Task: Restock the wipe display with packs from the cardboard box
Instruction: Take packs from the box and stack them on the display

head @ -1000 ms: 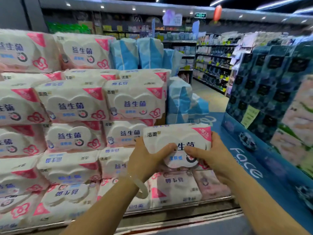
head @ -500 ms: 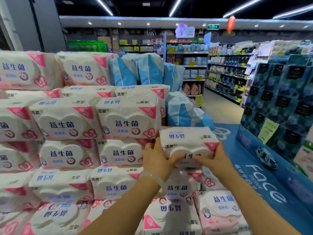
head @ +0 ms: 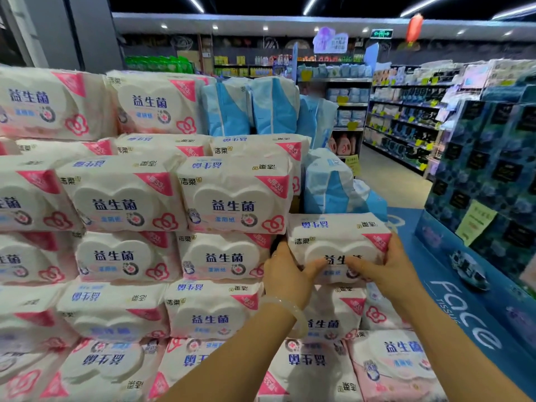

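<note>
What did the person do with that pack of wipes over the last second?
The wipe pack, held out in front of the display a second ago, has been carried forward and set at the right end of the stack, on top of a lower pack. The left hand and right hand keep their grip on its two ends, thumbs across the front. The rest of the stacked display looks unchanged.
</note>
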### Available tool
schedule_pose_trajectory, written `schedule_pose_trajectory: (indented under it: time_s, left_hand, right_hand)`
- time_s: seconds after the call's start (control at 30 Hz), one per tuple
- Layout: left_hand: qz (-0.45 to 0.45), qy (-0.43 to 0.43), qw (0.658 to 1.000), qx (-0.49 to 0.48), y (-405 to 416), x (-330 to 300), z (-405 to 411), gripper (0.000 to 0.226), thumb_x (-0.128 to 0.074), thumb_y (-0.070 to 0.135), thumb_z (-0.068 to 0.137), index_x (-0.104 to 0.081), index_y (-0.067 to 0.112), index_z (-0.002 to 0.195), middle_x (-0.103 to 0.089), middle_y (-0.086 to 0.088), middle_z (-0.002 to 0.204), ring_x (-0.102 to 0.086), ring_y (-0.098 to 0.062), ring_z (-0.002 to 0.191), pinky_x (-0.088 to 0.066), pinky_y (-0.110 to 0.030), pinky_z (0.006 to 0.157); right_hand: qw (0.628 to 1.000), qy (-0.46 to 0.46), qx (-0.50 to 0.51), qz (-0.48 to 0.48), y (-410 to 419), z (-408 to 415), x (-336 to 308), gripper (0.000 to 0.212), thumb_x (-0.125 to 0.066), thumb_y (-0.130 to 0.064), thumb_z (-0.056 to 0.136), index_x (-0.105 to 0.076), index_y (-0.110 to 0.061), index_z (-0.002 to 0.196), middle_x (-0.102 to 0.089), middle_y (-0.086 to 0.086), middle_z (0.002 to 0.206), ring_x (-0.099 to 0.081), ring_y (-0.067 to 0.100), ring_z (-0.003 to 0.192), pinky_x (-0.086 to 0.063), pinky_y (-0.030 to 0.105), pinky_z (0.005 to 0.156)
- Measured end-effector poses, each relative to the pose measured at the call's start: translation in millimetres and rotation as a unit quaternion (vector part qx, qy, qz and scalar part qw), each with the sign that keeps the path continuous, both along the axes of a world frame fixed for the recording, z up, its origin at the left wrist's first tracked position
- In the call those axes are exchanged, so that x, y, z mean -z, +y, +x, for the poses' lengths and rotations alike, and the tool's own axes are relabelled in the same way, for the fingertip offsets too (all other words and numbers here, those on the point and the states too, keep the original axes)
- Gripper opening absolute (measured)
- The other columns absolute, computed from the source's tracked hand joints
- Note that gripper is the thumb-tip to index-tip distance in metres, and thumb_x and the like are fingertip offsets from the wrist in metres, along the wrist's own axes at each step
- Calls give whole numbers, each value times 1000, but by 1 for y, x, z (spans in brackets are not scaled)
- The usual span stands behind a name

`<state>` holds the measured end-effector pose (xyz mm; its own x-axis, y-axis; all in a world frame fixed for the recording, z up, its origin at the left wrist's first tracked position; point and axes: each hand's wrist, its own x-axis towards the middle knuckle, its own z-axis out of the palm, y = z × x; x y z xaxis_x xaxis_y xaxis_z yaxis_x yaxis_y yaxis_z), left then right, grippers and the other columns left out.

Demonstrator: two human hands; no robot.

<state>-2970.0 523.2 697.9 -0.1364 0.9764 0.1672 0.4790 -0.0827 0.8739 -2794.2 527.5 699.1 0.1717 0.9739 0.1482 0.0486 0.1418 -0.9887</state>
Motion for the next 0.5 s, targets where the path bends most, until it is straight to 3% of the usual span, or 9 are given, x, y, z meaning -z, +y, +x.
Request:
schedule_pose_trajectory:
  time_s: [0.1,0.23,0.33,0.43,0.5]
  left_hand:
    - [-15,-29,999,3,-1,-7,-2,54,-75,38,76,-50,12,116,-63,-5,116,-60,-25,108,-49,-33,89]
    - [-11,-47,999,4,-9,-11,-3,47,-72,33,80,-50,14,117,-63,-1,109,-60,-20,98,-47,-29,83]
    - [28,-50,998,-20,-19,-9,-2,36,-68,27,84,-52,17,115,-62,1,104,-59,-17,95,-50,-31,85]
    - [158,20,984,-74,-34,0,-7,60,-70,31,79,-44,17,132,-48,-3,130,-41,-17,121,-38,-35,107]
    - [316,140,931,-113,-33,-1,-21,76,-65,46,73,-35,22,138,-32,-6,140,-28,-21,129,-27,-38,110]
  right_hand:
    - [1000,-9,7,-1,1,-2,-2,77,-75,0,71,-36,-17,135,-61,7,116,-64,14,89,-57,21,52]
    - [1000,-22,18,6,-1,-7,1,81,-78,-4,69,-35,-18,136,-57,9,125,-61,27,107,-59,40,74]
    - [1000,0,6,11,-5,-13,1,78,-75,1,72,-34,-17,136,-57,7,121,-63,19,98,-60,29,60]
    - [1000,15,-8,8,-6,-14,0,76,-73,3,74,-33,-19,135,-58,2,115,-62,11,91,-56,18,51]
    - [1000,6,-13,4,-5,-11,0,78,-74,1,74,-32,-20,137,-58,2,118,-62,15,96,-58,19,55]
